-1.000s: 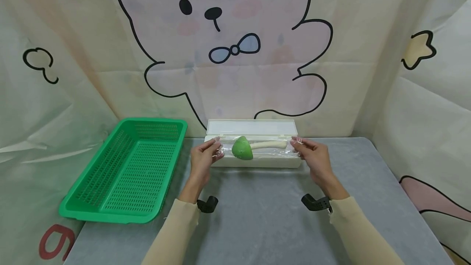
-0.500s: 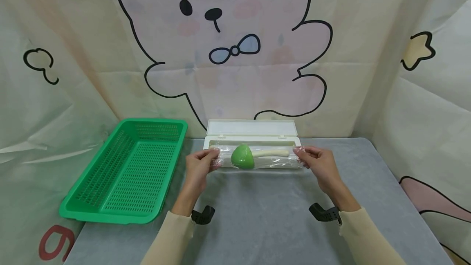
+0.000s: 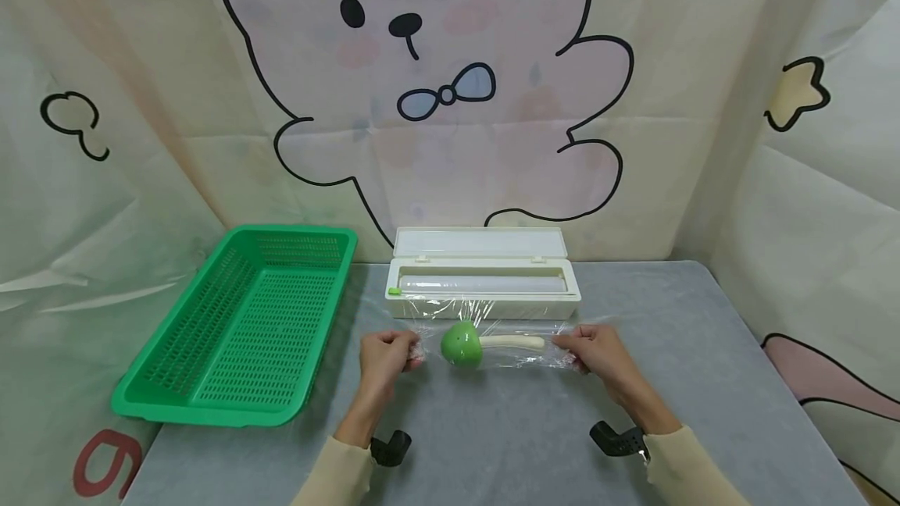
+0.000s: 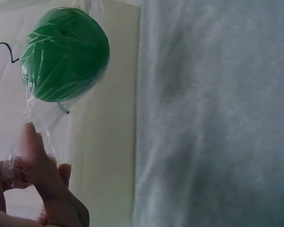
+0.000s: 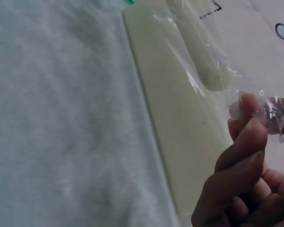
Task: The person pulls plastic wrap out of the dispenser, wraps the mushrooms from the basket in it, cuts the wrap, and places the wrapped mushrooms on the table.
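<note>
A mushroom-shaped object with a green rounded head and a slim cream stem lies in clear cling film in front of a white film dispenser. My left hand pinches the gathered film beside the green head. At the stem's far end, my right hand pinches the other bunched end. Creased film runs back from the head to the dispenser's front edge. In the left wrist view the film clings tightly over the green head; in the right wrist view the twisted end sits between thumb and fingers.
The dispenser's lid stands raised, with a film roll inside and a small green slider on its left front edge. A green perforated basket stands at left on the grey table. A printed curtain hangs behind.
Both hands have drawn the film and the mushroom-shaped object toward the body, from over the dispenser to in front of it. The dispenser's roll has come into view.
</note>
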A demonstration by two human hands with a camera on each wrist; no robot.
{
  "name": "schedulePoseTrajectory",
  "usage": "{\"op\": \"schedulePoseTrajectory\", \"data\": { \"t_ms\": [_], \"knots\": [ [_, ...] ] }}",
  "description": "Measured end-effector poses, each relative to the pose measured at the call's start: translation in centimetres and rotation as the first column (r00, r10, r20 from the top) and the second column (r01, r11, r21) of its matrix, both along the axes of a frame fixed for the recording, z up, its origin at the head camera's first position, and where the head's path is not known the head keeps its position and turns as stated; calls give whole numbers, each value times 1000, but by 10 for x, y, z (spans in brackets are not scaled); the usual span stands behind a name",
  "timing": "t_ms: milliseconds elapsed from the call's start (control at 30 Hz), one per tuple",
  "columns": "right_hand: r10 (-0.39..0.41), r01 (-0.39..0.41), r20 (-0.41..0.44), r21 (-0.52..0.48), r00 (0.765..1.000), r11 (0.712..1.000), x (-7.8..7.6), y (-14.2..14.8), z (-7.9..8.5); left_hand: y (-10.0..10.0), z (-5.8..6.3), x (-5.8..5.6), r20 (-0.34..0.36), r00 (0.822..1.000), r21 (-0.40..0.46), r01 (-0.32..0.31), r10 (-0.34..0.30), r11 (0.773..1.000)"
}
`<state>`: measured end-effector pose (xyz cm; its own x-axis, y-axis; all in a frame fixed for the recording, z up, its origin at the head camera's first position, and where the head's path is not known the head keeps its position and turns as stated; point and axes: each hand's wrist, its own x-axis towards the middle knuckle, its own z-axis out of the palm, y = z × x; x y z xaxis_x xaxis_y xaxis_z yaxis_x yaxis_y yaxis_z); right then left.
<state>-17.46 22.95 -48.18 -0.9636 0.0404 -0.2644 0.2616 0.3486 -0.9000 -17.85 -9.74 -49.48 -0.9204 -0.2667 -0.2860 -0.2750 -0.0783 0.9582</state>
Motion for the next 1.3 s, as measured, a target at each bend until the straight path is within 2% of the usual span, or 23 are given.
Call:
{"op": "schedulePoseTrajectory", "data": {
  "t_ms": [133, 267, 367, 467, 533, 667, 733, 800, 900, 1033, 1100, 1167, 1233, 1300],
  "knots": [
    [-18, 19, 52, -11, 998, 1000, -4, -3, -17, 2, -13, -1, 31, 999, 13, 16, -16, 1000],
    [-47, 49, 85, -20, 995, 999, -11, -7, -32, 4, -25, -9, 72, 997, 3, 9, -9, 1000],
    [-65, 61, 82, 43, 995, 997, -15, -10, -40, 7, -32, -16, 95, 995, -11, -4, 5, 1000],
    [-68, 60, 49, 154, 996, 986, -19, -11, -46, 8, -36, -21, 102, 995, 15, -13, 12, 1000],
    [-53, 47, 18, 248, 998, 968, -21, -11, -51, 8, -38, -24, 111, 994, 44, -15, 10, 999],
    [0, 22, -51, 438, 999, 898, -23, -11, -57, 6, -41, -28, 124, 992, 84, -7, -3, 996],
    [24, 19, -80, 494, 996, 869, -22, -11, -57, 4, -42, -30, 127, 992, 82, 14, -25, 997],
    [37, 18, -96, 520, 995, 854, -21, -11, -57, 2, -41, -32, 131, 990, 73, 50, -59, 996],
    [53, 5, -96, 523, 994, 853, -20, -8, -56, -3, -37, -34, 137, 985, 70, 100, -109, 993],
    [57, -22, -61, 468, 997, 883, -19, -2, -54, -12, -32, -38, 138, 982, 83, 118, -128, 990],
    [55, -31, -44, 434, 998, 900, -19, 0, -52, -16, -29, -38, 124, 987, 51, 98, -104, 994],
    [56, -36, -36, 406, 998, 913, -19, 1, -51, -19, -25, -37, 94, 994, -71, 58, -52, 996],
    [54, -37, -33, 384, 998, 923, -20, 2, -50, -19, -20, -36, 32, 999, -235, -7, 15, 972],
    [55, -40, -31, 366, 998, 930, -20, 3, -50, -18, -16, -35, -61, 996, -368, -86, 68, 926]
  ]
}}
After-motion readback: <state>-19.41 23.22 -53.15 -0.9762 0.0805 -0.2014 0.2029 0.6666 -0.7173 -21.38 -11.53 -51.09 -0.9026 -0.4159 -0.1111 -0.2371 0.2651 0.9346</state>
